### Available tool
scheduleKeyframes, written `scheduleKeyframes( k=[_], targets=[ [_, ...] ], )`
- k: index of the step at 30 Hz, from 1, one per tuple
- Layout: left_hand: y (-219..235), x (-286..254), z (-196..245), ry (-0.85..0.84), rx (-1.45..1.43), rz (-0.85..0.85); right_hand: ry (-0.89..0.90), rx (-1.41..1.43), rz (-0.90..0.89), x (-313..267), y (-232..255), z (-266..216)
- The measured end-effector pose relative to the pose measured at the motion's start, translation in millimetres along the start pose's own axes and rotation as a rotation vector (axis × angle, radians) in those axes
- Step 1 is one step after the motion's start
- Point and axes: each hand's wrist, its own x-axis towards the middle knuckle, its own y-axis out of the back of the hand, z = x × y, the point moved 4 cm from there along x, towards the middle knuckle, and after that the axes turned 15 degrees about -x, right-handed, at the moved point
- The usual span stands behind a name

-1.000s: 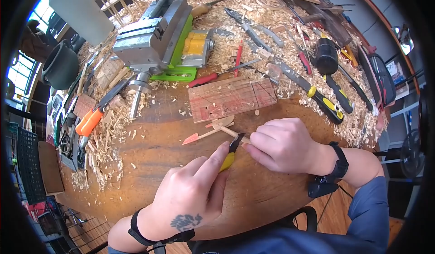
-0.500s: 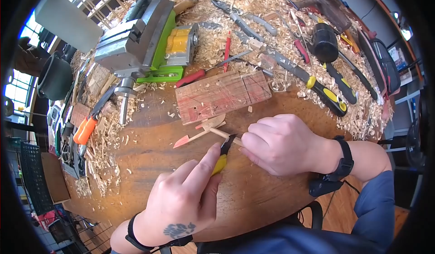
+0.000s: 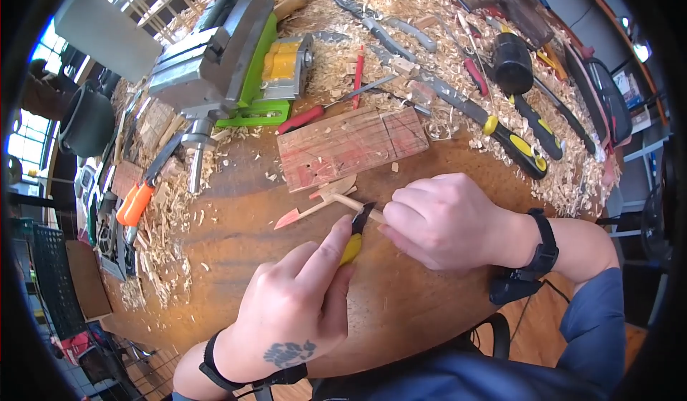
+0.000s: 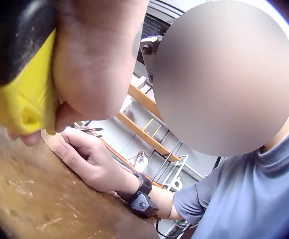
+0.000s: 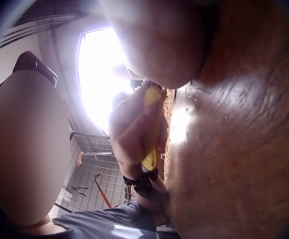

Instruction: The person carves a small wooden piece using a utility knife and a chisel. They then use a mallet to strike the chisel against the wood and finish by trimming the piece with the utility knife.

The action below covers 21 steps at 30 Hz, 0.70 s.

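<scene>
In the head view my left hand (image 3: 293, 301) grips a yellow and black utility knife (image 3: 351, 249), its index finger stretched along the handle. The dark blade lies across a slim wooden stick (image 3: 348, 201), close to the right fingertips. My right hand (image 3: 444, 222) holds the stick's near end with curled fingers. At its far end the stick meets a thin wooden piece with a red pointed tip (image 3: 288, 219) and a rounded flat part (image 3: 343, 185). The knife's yellow handle also shows large in the left wrist view (image 4: 22, 102) and beyond the right hand in the right wrist view (image 5: 152, 132).
A red-stained board (image 3: 351, 147) lies just beyond the stick. Behind it stand a metal vise (image 3: 207, 65) and a red-handled screwdriver (image 3: 304, 120). A rasp with a yellow-black handle (image 3: 515, 147), a black mallet (image 3: 514, 65) and orange-handled pliers (image 3: 136, 202) lie among wood shavings.
The head view has shifted, so the bench appears farther left. Since half a second ago the knife and both hands have moved slightly; both grips stay the same.
</scene>
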Motion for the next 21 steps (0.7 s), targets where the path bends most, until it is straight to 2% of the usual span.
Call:
scheduleKeyframes(
  k=[6, 11, 13, 14, 16, 18, 20, 21],
  targets=[
    [-7.0, -5.1, -16.1, -0.002, -0.108, 0.038, -0.036, -0.009, 0.043, 1.9, 2.7, -0.4],
    [11.6, -1.9, -13.7, -0.012, -0.188, 0.016, -0.030, 0.000, 0.021, 3.5, 4.8, 1.0],
    [26.0, -2.2, -16.7, 0.040, -0.303, 0.134, -0.030, 0.009, 0.037, 4.5, 5.6, 1.5],
    [27.0, -3.0, -20.1, 0.037, -0.303, 0.127, -0.031, 0.025, 0.051, 3.8, 5.9, 1.3],
    [28.9, -5.6, -25.3, -0.029, -0.256, 0.208, -0.026, 0.032, 0.032, 3.5, 7.6, 1.9],
    [26.6, -5.3, -27.6, -0.002, -0.242, 0.191, -0.015, 0.047, 0.010, 3.9, 10.0, 3.1],
    [24.3, -5.3, -30.2, -0.150, -0.159, 0.222, -0.023, 0.081, 0.015, 3.6, 13.0, 5.7],
    [24.3, -4.9, -32.1, -0.144, -0.157, 0.217, -0.027, 0.088, 0.017, 3.5, 13.4, 6.4]
  ],
)
